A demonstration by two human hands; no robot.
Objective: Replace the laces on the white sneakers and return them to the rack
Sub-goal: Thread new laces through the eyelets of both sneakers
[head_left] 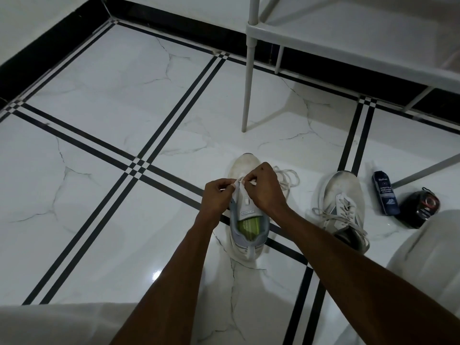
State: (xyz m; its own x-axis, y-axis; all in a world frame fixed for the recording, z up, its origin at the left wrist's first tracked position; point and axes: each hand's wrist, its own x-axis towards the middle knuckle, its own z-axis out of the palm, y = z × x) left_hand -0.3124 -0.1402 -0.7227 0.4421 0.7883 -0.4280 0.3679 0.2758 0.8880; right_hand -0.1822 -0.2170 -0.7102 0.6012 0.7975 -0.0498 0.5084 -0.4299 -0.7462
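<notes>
A white sneaker [245, 235] with a green insole stands on the floor, toe pointing away from me. My left hand [219, 195] pinches the left edge of its upper near the eyelets. My right hand [263, 188] pinches a white lace [288, 178] at the front eyelets; the loose end lies coiled on the floor to the right of the toe. The second white sneaker [342, 202] stands to the right, laced, its ends trailing loose. The white rack [348, 36] stands at the back right.
A dark blue cleaner bottle [384, 192] lies right of the second sneaker, with a round black tin [419, 207] beside it. A rack leg [249, 88] touches the floor just beyond the sneaker. My knees in white cloth frame the lower corners. White marble tiles spread to the left.
</notes>
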